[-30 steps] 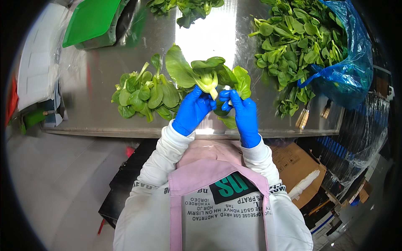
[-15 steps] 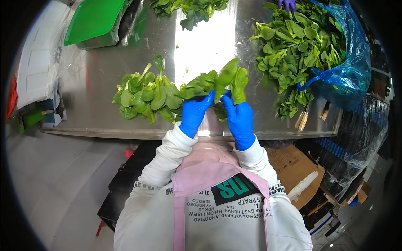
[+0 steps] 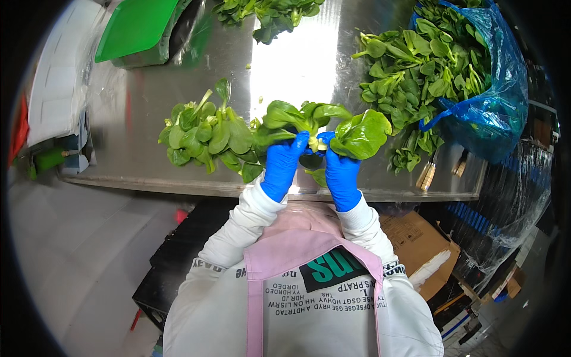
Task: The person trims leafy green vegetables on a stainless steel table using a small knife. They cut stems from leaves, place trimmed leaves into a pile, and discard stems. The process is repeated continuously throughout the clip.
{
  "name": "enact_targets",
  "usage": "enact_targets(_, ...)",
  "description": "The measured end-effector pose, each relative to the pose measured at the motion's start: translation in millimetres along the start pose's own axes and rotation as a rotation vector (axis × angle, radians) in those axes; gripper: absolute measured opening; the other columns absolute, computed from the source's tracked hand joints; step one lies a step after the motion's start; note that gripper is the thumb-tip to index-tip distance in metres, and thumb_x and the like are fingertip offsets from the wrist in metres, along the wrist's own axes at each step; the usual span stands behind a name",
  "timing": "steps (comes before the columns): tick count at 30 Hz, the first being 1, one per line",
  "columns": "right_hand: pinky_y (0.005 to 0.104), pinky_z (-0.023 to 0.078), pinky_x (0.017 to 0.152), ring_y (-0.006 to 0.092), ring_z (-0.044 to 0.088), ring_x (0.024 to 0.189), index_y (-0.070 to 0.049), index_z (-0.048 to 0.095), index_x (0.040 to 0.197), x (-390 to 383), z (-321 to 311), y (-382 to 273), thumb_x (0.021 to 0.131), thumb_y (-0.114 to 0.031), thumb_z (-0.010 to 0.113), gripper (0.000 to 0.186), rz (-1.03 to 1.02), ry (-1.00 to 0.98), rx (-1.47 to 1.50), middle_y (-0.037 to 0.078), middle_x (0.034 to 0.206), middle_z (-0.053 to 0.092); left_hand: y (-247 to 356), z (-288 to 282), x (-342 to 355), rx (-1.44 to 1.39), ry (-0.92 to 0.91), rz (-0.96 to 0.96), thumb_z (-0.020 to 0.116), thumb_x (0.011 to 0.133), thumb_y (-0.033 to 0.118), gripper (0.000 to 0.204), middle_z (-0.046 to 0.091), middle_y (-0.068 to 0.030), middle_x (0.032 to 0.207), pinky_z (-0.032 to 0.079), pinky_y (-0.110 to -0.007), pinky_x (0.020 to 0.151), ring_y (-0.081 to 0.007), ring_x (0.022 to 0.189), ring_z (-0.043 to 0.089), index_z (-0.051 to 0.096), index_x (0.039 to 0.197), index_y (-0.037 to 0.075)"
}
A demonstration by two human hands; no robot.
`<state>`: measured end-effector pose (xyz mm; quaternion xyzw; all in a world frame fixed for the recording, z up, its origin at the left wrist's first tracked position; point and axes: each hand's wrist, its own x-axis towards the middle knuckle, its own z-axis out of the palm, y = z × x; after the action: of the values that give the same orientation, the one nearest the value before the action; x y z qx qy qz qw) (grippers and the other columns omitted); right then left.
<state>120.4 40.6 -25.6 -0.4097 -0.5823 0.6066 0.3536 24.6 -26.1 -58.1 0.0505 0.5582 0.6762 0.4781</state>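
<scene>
Our left hand (image 3: 284,168) pinches closed on the leafy green (image 3: 306,121) near its pale base, the leaves fanning forward of that grip, while our right hand (image 3: 342,177) nears the base's right side, its hold on the broad leaf (image 3: 364,135) impossible to tell.

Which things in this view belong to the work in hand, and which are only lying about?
Apparently in the work:
left hand, holding a leafy plant
right hand, near its base
left-side pile
greens at blue bag

Apparently lying about:
green-topped container
wooden-handled tools
cardboard box
</scene>
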Motion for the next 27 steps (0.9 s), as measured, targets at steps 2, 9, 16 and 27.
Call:
enact_targets(2,0.0274,0.047,0.066,0.0173,0.058,0.070,0.000,0.056,0.091,5,-11,-7,0.091,-0.015,0.053,0.016,0.194,-0.064,0.299,0.012,0.088,0.061,7,-1,3,-0.424,-0.141,-0.154,0.057,0.089,0.027,0.033,0.061,-0.0104,0.099,0.049,-0.031,0.079,-0.0189,0.087,0.060,0.055,0.110,0.001)
enact_targets(9,0.0278,0.047,0.077,0.0167,0.059,0.086,0.003,0.057,0.105,-2,-30,-1,0.087,-0.006,0.057,0.020,0.276,-0.075,0.187,0.010,0.097,0.062,17,-2,-4,-0.794,-0.410,-0.295,0.053,0.090,0.029,0.039,0.054,-0.0091,0.108,0.046,-0.032,0.079,-0.0213,0.094,0.053,0.045,0.122,0.007)
enact_targets(16,0.0334,0.042,0.094,0.0192,0.053,0.109,-0.002,0.045,0.124,-13,-36,-13,0.084,-0.008,0.063,0.044,0.096,-0.168,-0.028,0.010,0.121,0.053,9,-18,1,-0.418,-0.434,-0.288,0.048,0.093,0.025,0.042,0.053,-0.0103,0.122,0.045,-0.034,0.093,-0.0216,0.109,0.054,0.043,0.128,0.002)
enact_targets(27,0.0360,0.040,0.096,0.0222,0.051,0.110,-0.005,0.043,0.127,-7,-48,-3,0.085,-0.010,0.062,0.047,0.088,-0.113,0.058,0.011,0.124,0.051,29,0,0,0.184,-0.424,-0.053,0.065,0.083,0.014,0.048,0.055,-0.0089,0.119,0.041,-0.032,0.094,-0.0184,0.108,0.052,0.046,0.125,-0.001)
